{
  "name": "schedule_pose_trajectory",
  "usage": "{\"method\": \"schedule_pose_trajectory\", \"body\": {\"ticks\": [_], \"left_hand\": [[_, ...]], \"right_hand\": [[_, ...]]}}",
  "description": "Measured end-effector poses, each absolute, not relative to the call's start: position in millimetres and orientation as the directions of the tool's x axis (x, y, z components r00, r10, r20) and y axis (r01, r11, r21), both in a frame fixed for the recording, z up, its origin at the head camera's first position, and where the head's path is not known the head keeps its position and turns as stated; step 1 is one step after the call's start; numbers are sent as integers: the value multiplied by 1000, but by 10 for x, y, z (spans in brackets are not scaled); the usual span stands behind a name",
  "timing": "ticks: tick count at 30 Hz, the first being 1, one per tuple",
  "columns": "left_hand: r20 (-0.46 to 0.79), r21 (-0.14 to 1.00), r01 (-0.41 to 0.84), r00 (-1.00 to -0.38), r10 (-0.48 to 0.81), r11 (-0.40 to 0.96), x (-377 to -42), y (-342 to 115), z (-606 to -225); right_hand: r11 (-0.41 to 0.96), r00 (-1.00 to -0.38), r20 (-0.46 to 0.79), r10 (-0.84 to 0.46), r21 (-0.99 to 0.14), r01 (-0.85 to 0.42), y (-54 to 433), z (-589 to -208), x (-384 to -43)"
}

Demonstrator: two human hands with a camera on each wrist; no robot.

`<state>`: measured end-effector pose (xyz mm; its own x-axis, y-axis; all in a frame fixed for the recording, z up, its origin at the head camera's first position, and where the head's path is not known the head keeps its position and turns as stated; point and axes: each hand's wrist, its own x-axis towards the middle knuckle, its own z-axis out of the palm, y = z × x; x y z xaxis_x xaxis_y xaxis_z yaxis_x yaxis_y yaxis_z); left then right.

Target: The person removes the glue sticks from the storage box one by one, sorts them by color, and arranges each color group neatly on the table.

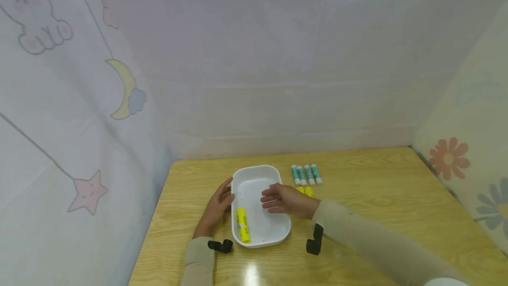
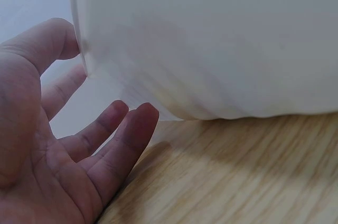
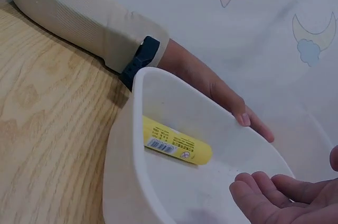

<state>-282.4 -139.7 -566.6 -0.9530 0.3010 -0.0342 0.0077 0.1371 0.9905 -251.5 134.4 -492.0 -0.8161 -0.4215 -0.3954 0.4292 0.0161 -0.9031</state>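
A white plastic tray (image 1: 259, 242) sits on the table with one yellow glue stick (image 1: 243, 225) lying along its left wall. At the tray's left side, my left hand (image 1: 216, 208) touches the outer wall with spread, slightly bent fingers, the thumb by the rim. The left wrist view shows those fingertips (image 2: 142, 115) against the wall, low and near the wood. Over the tray's right half hovers my right hand (image 1: 283, 200), fingers extended and nothing in it. In the right wrist view, the glue stick's barcode label faces up.
Several green-and-white glue sticks (image 1: 307, 174) lie in a row right of the tray. Two more yellow sticks (image 1: 308, 191) are just in front of them, partly hidden by my right hand. Fabric-covered walls close off the wooden table (image 1: 369, 189) at the back and sides.
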Motion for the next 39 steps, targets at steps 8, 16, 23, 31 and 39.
{"method": "schedule_pose_trajectory", "body": {"ticks": [8,16,23,31,39], "left_hand": [[3,990,39,-967,254,137,-2948,-1387,-5978],[15,989,54,-962,271,138,-2980,-1371,-5964],[3,991,41,-957,288,127,-2986,-1387,-5962],[39,987,79,-963,268,137,-2952,-1378,-5976],[48,987,88,-959,280,134,-2936,-1397,-5956]], "right_hand": [[-15,-786,-431,-442,-873,487,1106,-5092,-2405],[-30,-776,-447,-446,-859,511,975,-5206,-2346],[-34,-762,-487,-427,-833,552,890,-5291,-2320],[-54,-750,-503,-429,-815,577,804,-5336,-2310],[-47,-755,-496,-430,-822,567,773,-5460,-2338]]}}
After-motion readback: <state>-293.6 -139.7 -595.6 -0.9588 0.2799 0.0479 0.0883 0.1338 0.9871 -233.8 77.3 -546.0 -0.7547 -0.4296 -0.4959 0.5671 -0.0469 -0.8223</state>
